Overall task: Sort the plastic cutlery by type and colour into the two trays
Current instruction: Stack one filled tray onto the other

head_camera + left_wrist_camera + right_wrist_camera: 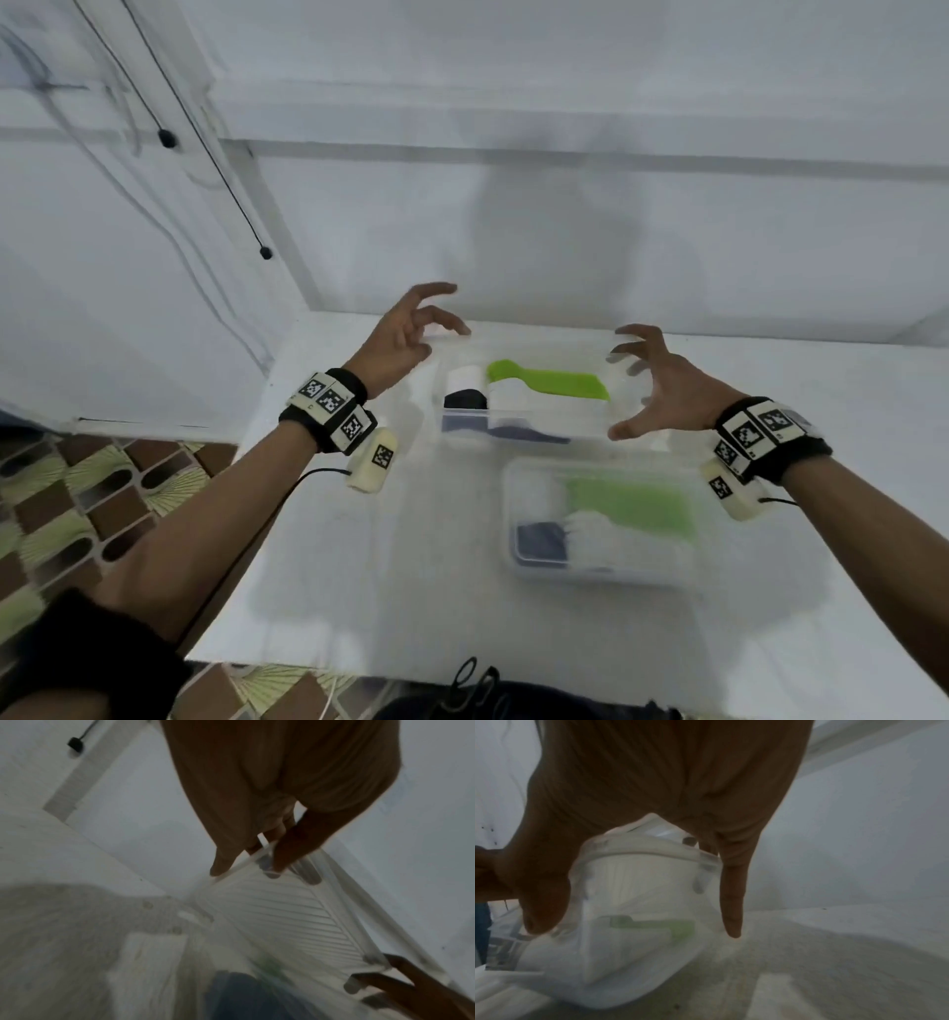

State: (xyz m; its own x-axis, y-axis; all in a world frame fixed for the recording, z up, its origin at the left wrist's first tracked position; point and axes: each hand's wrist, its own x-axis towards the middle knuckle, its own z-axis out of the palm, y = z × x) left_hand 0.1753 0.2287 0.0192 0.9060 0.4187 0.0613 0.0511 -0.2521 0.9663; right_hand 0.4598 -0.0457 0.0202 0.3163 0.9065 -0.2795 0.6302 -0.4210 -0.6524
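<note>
While the near tray (pixel 518 557) sits low right of centre with cutlery grouped by colour, both hands, left hand (pixel 403 336) and right hand (pixel 662 383), curl their fingers onto the far tray (pixel 518 437), seemingly to reposition it.

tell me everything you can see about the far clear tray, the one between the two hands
The far tray is a clear, rectangular plastic box with a ribbed floor, visible in the left wrist view, standing level on the white table beyond the second tray. Inside lie green cutlery, white pieces and a dark piece at the left end. The left hand and right hand grip its two ends, fingertips curled on the rim.
</note>
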